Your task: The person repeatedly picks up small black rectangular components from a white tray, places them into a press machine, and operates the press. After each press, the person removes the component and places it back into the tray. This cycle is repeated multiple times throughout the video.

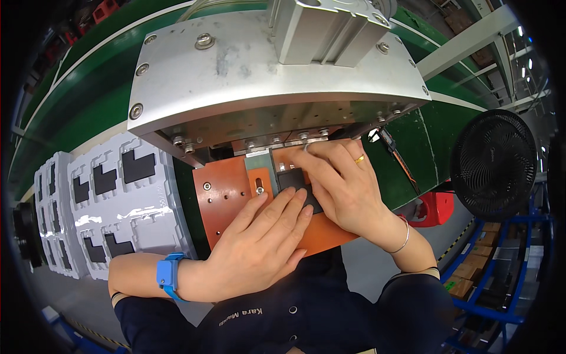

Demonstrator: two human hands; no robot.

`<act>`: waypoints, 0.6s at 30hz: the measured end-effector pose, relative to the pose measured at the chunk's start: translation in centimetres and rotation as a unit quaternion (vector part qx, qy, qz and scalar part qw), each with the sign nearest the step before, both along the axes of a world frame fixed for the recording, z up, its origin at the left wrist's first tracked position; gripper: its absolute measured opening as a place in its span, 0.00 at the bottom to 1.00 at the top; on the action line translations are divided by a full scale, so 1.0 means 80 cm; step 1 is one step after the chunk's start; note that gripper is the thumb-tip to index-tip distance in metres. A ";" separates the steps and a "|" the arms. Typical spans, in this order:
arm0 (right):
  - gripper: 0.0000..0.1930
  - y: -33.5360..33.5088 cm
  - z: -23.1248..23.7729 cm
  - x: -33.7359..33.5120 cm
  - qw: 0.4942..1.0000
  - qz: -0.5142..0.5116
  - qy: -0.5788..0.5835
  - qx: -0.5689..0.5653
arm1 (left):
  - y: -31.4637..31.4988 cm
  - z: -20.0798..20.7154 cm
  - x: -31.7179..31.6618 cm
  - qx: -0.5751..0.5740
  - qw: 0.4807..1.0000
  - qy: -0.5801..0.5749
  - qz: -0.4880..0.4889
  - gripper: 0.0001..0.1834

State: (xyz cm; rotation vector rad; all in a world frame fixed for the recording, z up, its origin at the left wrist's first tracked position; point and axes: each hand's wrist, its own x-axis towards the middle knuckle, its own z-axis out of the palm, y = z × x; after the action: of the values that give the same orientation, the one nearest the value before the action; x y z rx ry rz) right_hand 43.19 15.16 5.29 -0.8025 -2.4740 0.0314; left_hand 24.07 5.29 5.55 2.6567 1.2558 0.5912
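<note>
A big grey metal press (277, 82) fills the top of the view, from ten o'clock round to two o'clock, with a ribbed metal block (327, 29) standing on it at twelve o'clock. Behind it runs a green belt (88, 94), bending from nine o'clock up and over to three o'clock. On the belt at nine o'clock lie grey moulded trays (127, 206); their pockets hold flat black L-shaped pieces (138, 166), one to a pocket, and some pockets show only grey. A black fan (494, 164) stands at three o'clock, with blue shelves of cardboard boxes (477, 268) below it at four o'clock.

Under the press, at the centre, sits an orange plate (227, 192) with screw heads in it. A small black part (293, 180) rests on the plate just below the press edge, between the two hands.

Both forearms come in from six o'clock. The left hand (259, 248), with a blue band (169, 276) at the wrist, lies palm down on the plate, fingers stretched out and close together, their tips touching the lower edge of the black part; it grips nothing. The right hand (345, 189), wearing a gold ring (359, 159) and a thin bracelet (404, 239), reaches in from four o'clock, its fingers bent over the top of the black part and pressing on it right at the press edge. Whether those fingers pinch the part or only push on it cannot be told.
</note>
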 end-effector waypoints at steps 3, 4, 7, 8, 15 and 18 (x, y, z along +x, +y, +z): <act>0.17 0.001 0.003 0.001 0.999 0.041 -0.004 -0.010 | -0.005 0.003 -0.002 0.017 1.000 0.017 0.014 0.32; 0.17 0.001 0.006 0.000 0.999 0.050 -0.013 -0.015 | -0.006 0.002 -0.002 0.021 0.999 0.017 0.018 0.32; 0.16 0.003 0.012 -0.002 0.998 0.052 -0.025 -0.030 | -0.006 0.002 -0.003 0.028 0.999 0.018 0.020 0.32; 0.16 0.003 0.011 -0.002 0.998 0.049 -0.016 -0.036 | -0.005 0.002 -0.002 0.029 0.999 0.018 0.018 0.32; 0.19 -0.022 0.019 0.030 0.984 0.034 0.078 -0.158 | -0.006 0.006 -0.007 0.018 0.999 0.030 0.018 0.34; 0.20 -0.029 0.018 0.042 0.983 0.036 0.043 -0.173 | -0.005 0.007 -0.010 -0.002 1.000 0.028 0.013 0.37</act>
State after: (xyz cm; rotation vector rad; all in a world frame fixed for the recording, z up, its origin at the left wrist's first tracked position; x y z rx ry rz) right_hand 46.58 12.87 6.72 -0.8304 -2.4458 0.5245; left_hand 23.28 4.86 6.08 2.6748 1.3069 0.5204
